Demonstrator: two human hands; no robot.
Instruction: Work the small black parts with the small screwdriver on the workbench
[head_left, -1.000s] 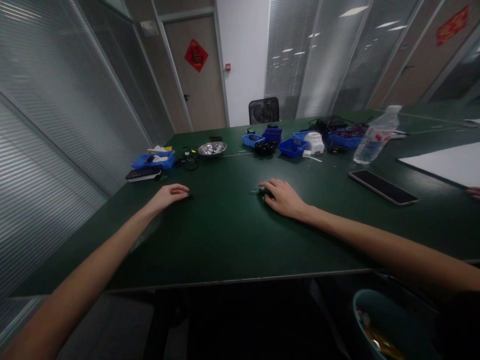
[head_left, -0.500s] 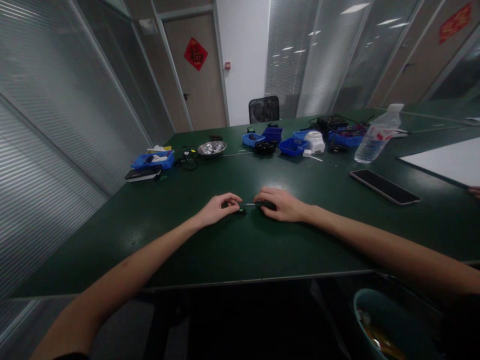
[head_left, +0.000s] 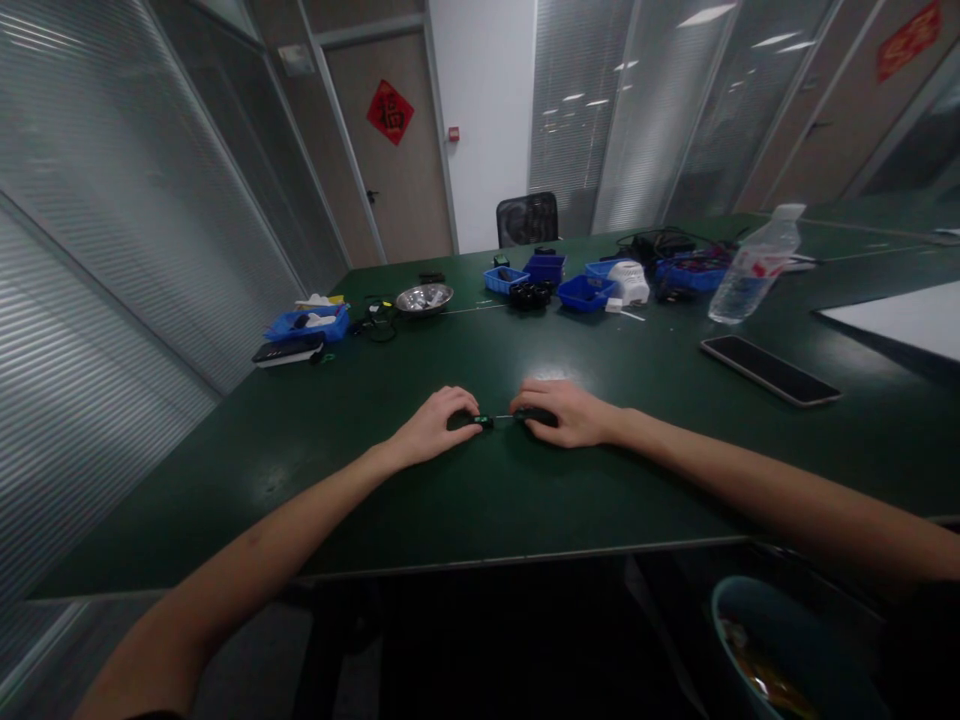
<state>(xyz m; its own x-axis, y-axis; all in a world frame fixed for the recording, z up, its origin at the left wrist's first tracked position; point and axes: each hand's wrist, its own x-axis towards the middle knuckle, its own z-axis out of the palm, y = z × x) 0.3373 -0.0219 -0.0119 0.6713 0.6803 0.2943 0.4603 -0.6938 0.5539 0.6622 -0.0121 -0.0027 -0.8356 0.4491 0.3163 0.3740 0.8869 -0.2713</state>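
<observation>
My left hand (head_left: 439, 424) is closed round a small black block (head_left: 484, 422) with green marks, low over the green table (head_left: 420, 520). My right hand (head_left: 562, 412) grips a screwdriver (head_left: 536, 415) by its dark handle. The thin metal shaft points left, and its tip is at or close to the right end of the block; whether they touch is too small to tell. My palm and fingers hide part of each object.
A phone (head_left: 769, 370) and a tilted-looking water bottle (head_left: 754, 268) are at the right. Farther back are a metal bowl (head_left: 424, 299), blue trays (head_left: 586, 293) and cables. Another blue tray (head_left: 307, 323) sits at the left. A bin (head_left: 731, 640) stands below the table edge.
The small block now shows more beyond my left fingertips and lines up with the screwdriver shaft. My right hand has shifted slightly right, still holding the screwdriver.
</observation>
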